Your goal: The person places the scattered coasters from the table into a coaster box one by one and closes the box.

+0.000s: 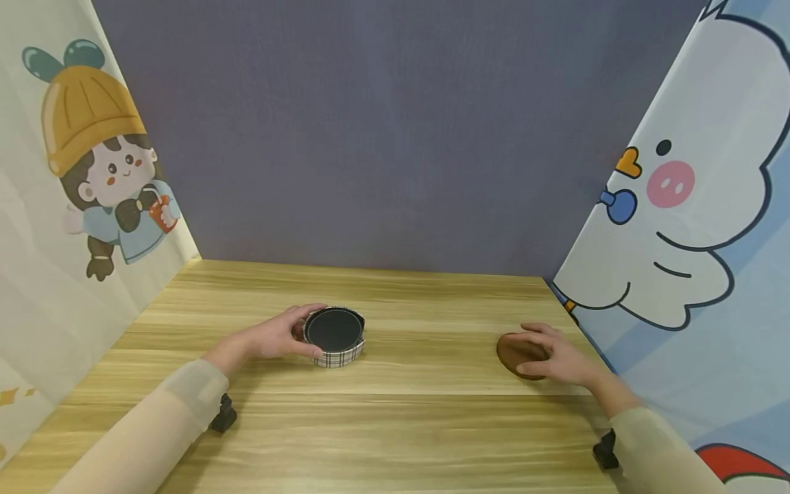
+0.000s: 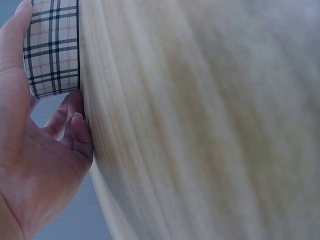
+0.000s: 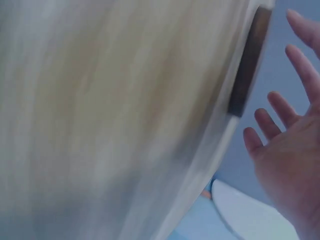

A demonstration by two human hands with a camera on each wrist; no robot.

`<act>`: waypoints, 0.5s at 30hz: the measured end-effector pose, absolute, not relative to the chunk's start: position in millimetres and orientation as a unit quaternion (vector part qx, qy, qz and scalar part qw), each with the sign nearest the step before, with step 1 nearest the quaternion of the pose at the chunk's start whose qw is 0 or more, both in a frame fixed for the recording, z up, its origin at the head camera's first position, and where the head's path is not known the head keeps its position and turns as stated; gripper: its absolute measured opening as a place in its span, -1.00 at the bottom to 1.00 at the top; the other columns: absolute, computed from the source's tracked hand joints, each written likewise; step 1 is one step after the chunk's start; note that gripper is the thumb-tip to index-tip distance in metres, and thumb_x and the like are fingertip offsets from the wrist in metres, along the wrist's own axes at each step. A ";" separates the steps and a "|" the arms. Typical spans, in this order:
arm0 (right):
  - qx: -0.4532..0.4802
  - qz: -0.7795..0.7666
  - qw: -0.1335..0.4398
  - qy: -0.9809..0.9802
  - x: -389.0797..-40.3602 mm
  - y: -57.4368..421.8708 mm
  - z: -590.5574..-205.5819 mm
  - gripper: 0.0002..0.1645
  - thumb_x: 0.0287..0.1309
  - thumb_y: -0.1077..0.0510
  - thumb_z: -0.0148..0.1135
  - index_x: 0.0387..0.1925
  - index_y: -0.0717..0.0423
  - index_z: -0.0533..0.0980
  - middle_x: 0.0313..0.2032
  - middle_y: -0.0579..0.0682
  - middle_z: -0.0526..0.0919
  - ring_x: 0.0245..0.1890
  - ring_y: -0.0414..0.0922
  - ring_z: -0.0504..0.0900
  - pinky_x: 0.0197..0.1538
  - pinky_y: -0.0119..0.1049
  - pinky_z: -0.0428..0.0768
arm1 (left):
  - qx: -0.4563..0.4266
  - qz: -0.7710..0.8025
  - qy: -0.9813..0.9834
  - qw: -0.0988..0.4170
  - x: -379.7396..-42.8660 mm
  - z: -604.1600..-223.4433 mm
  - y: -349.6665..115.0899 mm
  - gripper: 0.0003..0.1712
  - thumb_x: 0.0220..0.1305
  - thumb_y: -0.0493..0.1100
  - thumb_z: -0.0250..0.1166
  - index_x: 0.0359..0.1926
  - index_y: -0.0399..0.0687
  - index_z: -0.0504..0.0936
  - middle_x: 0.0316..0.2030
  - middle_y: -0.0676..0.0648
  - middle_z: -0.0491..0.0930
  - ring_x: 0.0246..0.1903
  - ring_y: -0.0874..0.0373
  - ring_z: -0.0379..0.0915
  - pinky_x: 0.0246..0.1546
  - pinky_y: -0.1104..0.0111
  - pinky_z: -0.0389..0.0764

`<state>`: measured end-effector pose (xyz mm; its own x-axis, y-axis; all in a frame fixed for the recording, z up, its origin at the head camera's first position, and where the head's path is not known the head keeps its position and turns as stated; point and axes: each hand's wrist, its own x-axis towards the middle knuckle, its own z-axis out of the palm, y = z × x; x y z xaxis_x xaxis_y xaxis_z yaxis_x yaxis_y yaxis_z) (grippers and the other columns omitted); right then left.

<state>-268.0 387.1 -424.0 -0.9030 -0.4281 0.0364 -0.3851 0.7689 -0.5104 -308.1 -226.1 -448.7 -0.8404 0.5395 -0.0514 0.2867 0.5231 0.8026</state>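
Left of the table's middle, a low round box (image 1: 335, 336) with a cream-and-black plaid side and a black top stands flat. My left hand (image 1: 285, 335) holds it from the left, the thumb at the near side and the fingers at the far side. The left wrist view shows the plaid wall of the box (image 2: 52, 47) between that thumb and the fingers. Over on the right lies a flat brown disc (image 1: 515, 353), partly covered by my right hand (image 1: 558, 357). In the right wrist view the fingers are spread, apart from the edge of the disc (image 3: 250, 62).
Both stand on a wood-grain table (image 1: 395, 432). A grey-blue panel (image 1: 395, 137) rises behind its far edge. Cartoon-printed cloths hang at the left (image 1: 37, 309) and right (image 1: 728, 89). Black wrist mounts show under the left sleeve (image 1: 179, 405) and the right sleeve (image 1: 660, 446).
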 end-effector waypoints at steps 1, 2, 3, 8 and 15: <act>-0.212 -0.266 0.053 0.939 -268.3 391.2 -424.3 -0.24 0.32 -0.08 0.57 0.47 -0.01 0.58 0.62 0.45 0.19 0.56 0.62 0.02 0.29 0.73 0.25 | 0.240 0.424 0.861 0.148 -308.1 -448.6 -226.1 0.27 0.25 0.01 0.69 0.76 -0.06 0.09 0.47 -0.47 0.23 0.10 -0.06 0.59 0.11 0.17 0.60; -0.210 -0.270 0.064 0.938 -268.9 394.6 -424.8 -0.23 0.31 -0.09 0.57 0.48 -0.02 0.57 0.63 0.47 0.15 0.57 0.63 -0.01 0.30 0.75 0.22 | 0.239 0.423 0.861 0.148 -308.0 -448.5 -226.1 0.27 0.25 0.01 0.69 0.76 -0.06 0.10 0.46 -0.47 0.24 0.09 -0.06 0.59 0.10 0.17 0.60; -0.206 -0.272 0.075 0.937 -269.4 397.4 -425.6 -0.22 0.30 -0.09 0.58 0.49 -0.04 0.57 0.64 0.46 0.13 0.58 0.63 -0.04 0.31 0.75 0.22 | 0.238 0.422 0.862 0.148 -308.0 -448.4 -226.1 0.27 0.25 0.02 0.69 0.76 -0.05 0.10 0.46 -0.47 0.24 0.09 -0.06 0.59 0.10 0.17 0.60; -0.200 -0.266 0.099 0.938 -271.8 404.1 -428.0 -0.20 0.23 -0.10 0.60 0.47 -0.12 0.59 0.65 0.44 0.14 0.59 0.62 -0.01 0.33 0.74 0.22 | 0.236 0.416 0.866 0.147 -307.4 -447.8 -226.0 0.27 0.25 0.04 0.68 0.76 -0.04 0.09 0.46 -0.46 0.26 0.12 -0.07 0.58 0.11 0.17 0.61; -0.196 -0.258 0.094 0.941 -272.4 401.9 -428.2 -0.20 0.21 -0.11 0.63 0.45 -0.10 0.60 0.60 0.46 0.20 0.55 0.60 0.09 0.33 0.69 0.27 | 0.235 0.417 0.864 0.153 -307.8 -448.3 -226.0 0.28 0.25 0.06 0.68 0.76 -0.04 0.09 0.47 -0.45 0.23 0.10 -0.06 0.58 0.10 0.19 0.60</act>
